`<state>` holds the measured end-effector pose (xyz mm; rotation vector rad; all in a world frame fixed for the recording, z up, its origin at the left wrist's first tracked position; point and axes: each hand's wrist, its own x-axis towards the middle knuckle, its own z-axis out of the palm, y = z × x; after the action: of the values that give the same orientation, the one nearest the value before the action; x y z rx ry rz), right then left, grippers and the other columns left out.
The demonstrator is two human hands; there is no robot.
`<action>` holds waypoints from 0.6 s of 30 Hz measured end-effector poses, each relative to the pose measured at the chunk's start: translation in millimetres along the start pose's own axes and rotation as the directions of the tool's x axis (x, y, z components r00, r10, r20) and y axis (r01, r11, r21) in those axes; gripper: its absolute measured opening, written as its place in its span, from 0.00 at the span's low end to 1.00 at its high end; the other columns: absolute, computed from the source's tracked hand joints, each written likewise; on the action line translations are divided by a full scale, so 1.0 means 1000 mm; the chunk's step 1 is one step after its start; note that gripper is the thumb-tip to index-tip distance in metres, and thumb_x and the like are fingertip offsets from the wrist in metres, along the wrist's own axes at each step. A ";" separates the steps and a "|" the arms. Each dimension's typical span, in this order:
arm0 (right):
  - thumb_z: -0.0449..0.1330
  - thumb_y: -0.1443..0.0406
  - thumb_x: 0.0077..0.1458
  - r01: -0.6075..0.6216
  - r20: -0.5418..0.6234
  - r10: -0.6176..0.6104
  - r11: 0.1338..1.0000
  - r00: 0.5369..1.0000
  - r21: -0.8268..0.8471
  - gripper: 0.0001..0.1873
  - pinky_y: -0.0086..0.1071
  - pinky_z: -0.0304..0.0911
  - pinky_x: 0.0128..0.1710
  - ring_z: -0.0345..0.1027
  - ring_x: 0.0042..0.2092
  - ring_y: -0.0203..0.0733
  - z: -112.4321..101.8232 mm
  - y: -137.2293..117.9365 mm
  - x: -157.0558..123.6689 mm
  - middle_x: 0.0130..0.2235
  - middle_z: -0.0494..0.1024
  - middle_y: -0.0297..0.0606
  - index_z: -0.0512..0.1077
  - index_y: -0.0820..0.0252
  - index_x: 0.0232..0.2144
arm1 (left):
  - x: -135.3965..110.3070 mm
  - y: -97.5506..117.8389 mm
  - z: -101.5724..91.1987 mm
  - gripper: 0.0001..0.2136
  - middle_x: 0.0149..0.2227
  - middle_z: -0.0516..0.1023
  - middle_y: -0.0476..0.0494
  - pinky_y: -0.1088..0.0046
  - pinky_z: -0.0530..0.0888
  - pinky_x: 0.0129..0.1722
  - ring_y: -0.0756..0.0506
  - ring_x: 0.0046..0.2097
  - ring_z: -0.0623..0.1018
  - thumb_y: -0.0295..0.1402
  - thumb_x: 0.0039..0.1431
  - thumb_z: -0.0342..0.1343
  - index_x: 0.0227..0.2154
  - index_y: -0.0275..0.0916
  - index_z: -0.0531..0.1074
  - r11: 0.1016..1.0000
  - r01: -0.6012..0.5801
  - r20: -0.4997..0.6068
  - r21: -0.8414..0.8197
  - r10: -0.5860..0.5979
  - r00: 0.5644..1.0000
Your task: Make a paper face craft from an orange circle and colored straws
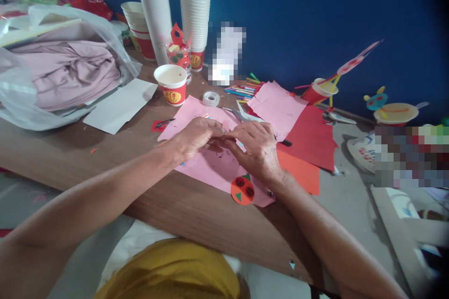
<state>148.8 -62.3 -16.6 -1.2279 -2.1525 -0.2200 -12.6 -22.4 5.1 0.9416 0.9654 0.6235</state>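
Observation:
My left hand (200,137) and my right hand (257,150) meet above a large pink paper sheet (196,112). Both are closed, their fingertips pinched around a small pink paper piece (226,126), mostly hidden by the fingers. Below my right hand, a round orange paper face (242,191) with dark eyes and green bits lies at the sheet's lower edge. Scissors (242,111) rest just beyond my hands. A roll of clear tape (211,98) sits behind the sheet.
A red-and-white paper cup (170,85), a tall cup stack (195,18) and a white bottle (153,14) stand at the back. Colored pens (242,91) lie near red paper (308,135). At left are a plastic bag (70,65) with cloth and white card (119,105).

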 end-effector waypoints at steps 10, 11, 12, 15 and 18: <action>0.55 0.62 0.58 -0.011 0.037 0.011 1.000 0.999 0.005 0.08 0.37 0.52 0.41 0.65 0.37 0.41 0.000 0.000 0.000 0.32 0.75 0.36 0.74 0.56 0.33 | 0.003 -0.004 0.001 0.04 0.22 0.75 0.47 0.69 0.73 0.31 0.49 0.26 0.76 0.28 0.46 0.58 0.21 0.34 0.70 1.000 -0.004 -0.001 -0.014 0.004 1.000; 0.56 0.62 0.57 -0.017 0.038 0.016 1.000 0.999 0.014 0.08 0.37 0.52 0.42 0.65 0.37 0.41 0.000 0.000 0.000 0.32 0.75 0.36 0.74 0.56 0.33 | 0.004 -0.004 0.001 0.04 0.22 0.75 0.47 0.70 0.73 0.31 0.49 0.26 0.75 0.28 0.47 0.57 0.21 0.35 0.70 1.000 -0.004 -0.005 -0.011 0.004 1.000; 0.56 0.61 0.57 -0.027 0.034 0.026 0.999 0.999 0.031 0.08 0.37 0.52 0.42 0.65 0.38 0.41 -0.001 -0.001 0.000 0.32 0.75 0.36 0.74 0.56 0.33 | 0.005 -0.005 0.001 0.04 0.22 0.75 0.47 0.70 0.72 0.31 0.49 0.26 0.75 0.28 0.47 0.57 0.21 0.35 0.70 1.000 -0.007 -0.015 -0.004 0.007 1.000; 0.57 0.61 0.55 -0.115 0.017 0.113 0.981 0.993 0.159 0.08 0.37 0.55 0.42 0.66 0.37 0.41 -0.003 -0.003 0.002 0.31 0.75 0.36 0.74 0.57 0.31 | 0.005 -0.005 0.000 0.05 0.22 0.74 0.49 0.73 0.71 0.31 0.50 0.27 0.76 0.28 0.47 0.58 0.20 0.35 0.69 0.999 -0.042 -0.058 0.030 0.044 0.997; 0.56 0.62 0.55 -0.318 0.057 0.322 0.862 0.945 0.396 0.08 0.33 0.59 0.36 0.65 0.32 0.37 -0.004 -0.001 0.004 0.30 0.75 0.35 0.72 0.59 0.30 | 0.005 -0.005 -0.001 0.04 0.26 0.76 0.48 0.74 0.71 0.32 0.49 0.31 0.77 0.29 0.47 0.59 0.22 0.36 0.70 0.995 -0.079 -0.082 0.054 0.083 0.993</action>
<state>147.9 -61.5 -10.8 -1.3030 -1.8223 0.3429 -11.1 -19.9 -1.8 1.0096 1.0259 0.7146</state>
